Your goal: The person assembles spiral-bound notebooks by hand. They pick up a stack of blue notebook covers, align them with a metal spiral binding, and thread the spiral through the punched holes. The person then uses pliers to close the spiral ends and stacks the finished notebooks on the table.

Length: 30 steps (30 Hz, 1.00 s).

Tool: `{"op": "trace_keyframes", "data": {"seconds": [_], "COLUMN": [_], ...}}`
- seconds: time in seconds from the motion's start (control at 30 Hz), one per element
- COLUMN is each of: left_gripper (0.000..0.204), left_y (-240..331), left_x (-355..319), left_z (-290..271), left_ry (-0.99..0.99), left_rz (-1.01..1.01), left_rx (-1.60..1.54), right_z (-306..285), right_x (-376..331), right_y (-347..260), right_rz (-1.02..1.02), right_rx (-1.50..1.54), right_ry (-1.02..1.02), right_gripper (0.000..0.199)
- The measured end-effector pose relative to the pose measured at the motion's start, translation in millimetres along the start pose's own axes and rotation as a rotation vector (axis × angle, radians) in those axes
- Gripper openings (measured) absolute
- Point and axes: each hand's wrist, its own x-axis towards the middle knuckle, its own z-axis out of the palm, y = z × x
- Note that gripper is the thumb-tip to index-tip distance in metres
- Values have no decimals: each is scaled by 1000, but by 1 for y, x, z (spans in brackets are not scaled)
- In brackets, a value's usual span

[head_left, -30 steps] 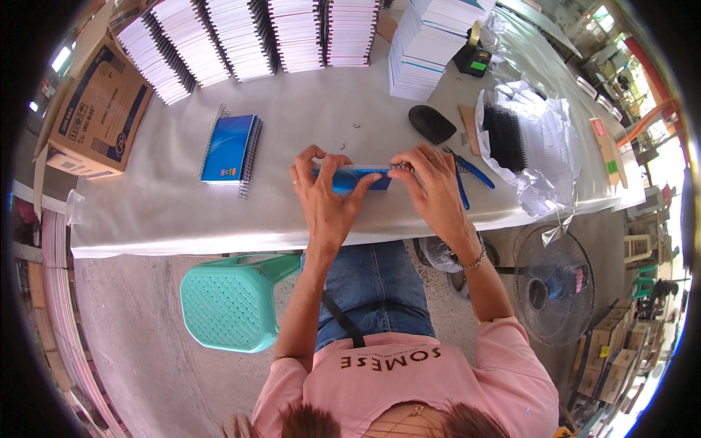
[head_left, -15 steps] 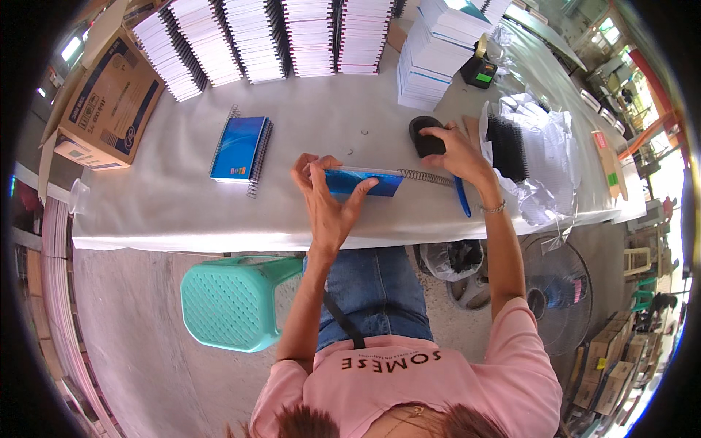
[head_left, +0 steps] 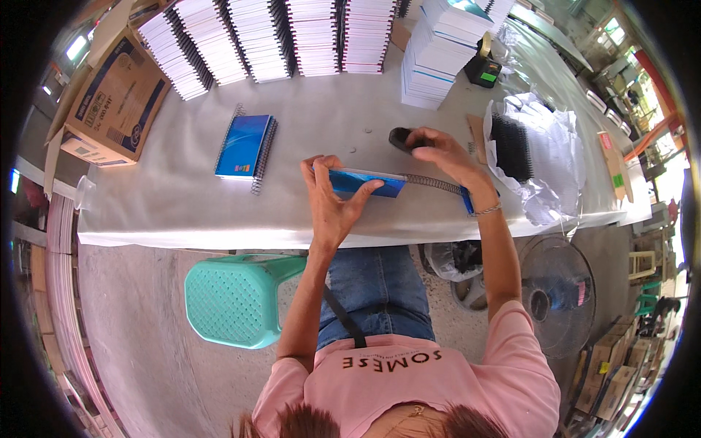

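My left hand (head_left: 334,206) grips a blue-covered notebook (head_left: 387,188) on edge, thumb on the near side and fingers over the top. A dark wire coil (head_left: 431,180) sticks out from the notebook's right end toward my right wrist. My right hand (head_left: 444,155) is closed on a rounded black object (head_left: 399,137), held tilted over the table; its exact kind is unclear. Beneath that wrist shows a blue-handled tool (head_left: 466,202), mostly hidden; I cannot tell whether the hand also holds it. Left of my hands lies another blue notebook (head_left: 245,146) with a coil along its side.
Stacks of coil-bound books (head_left: 315,36) line the back, beside a pile of loose books (head_left: 431,66). A cardboard box (head_left: 117,102) stands at left. Black coils (head_left: 511,148) lie in white wrapping (head_left: 544,160) at right. A green stool (head_left: 232,301) and fan (head_left: 558,296) are below.
My right hand has shifted slightly left and tipped the black object, which now shows narrower. The left hand still holds the notebook in nearly the same place.
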Motion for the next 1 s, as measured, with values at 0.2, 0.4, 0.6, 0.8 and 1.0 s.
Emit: {"op": "trace_keyframes", "data": {"seconds": [0.2,0.4,0.6,0.8,1.0], "left_gripper": [66,65,64,68,81], "left_y": [-2,-5,-5,-7,-15], "left_x": [0,4,6,8,5], "left_z": [0,1,-4,-7,-6], "left_ry": [-16,-55,-116,-155,-178], "left_rz": [21,47,-17,-84,-100], "left_rx": [-21,-44,-127,-234,-289], "right_z": [-12,-11,9,19,27], "right_x": [-27,-30,-34,-48,-50], "right_y": [-23,-30,-44,-60,-50], "right_rz": [45,-102,78,-2,39], "right_rx": [189,-6,-112,-112,-354], "right_ry": [-259,-278,-177,-211,45], "right_gripper": [61,43,34,31,37]}}
